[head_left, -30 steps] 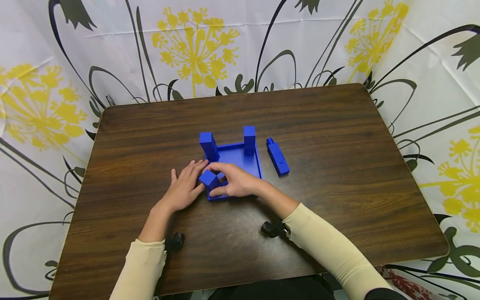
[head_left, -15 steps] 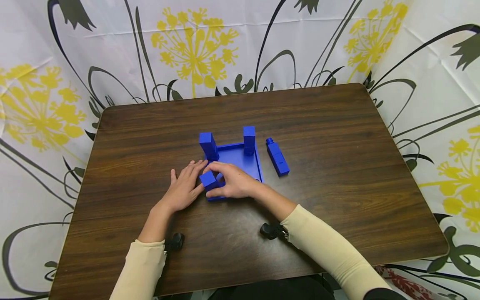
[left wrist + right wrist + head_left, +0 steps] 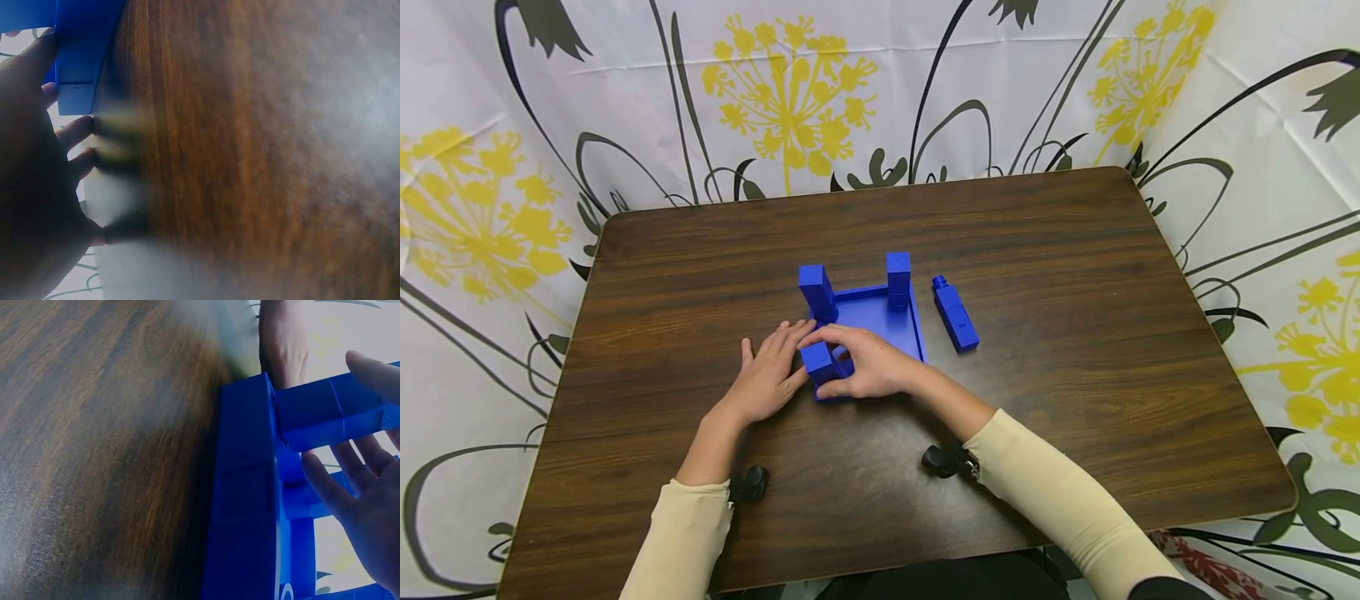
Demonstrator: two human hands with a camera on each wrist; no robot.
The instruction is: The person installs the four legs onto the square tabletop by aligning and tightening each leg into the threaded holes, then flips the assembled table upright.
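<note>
A square blue tray-like base (image 3: 874, 313) with low walls lies mid-table. Blue square posts stand at its far-left corner (image 3: 817, 292) and far-right corner (image 3: 898, 279). At the near-left corner, my right hand (image 3: 877, 364) grips a third post (image 3: 818, 360) between thumb and fingers. In the right wrist view this post (image 3: 325, 407) stands against the base wall (image 3: 247, 487), its joint partly in shadow. My left hand (image 3: 766, 379) rests along the base's left side, fingers extended. The left wrist view has the left hand (image 3: 28, 169) dark, beside the blue base (image 3: 87, 44).
A loose blue post (image 3: 956, 317) with a round threaded-looking end lies right of the base. The brown wood-grain table (image 3: 1075, 350) meets a flower-print curtain (image 3: 647, 100) at the back and sides.
The near-left post has turned from askew to nearly square with the base, the right hand's fingers shifting slightly around it. My left hand has stayed put.
</note>
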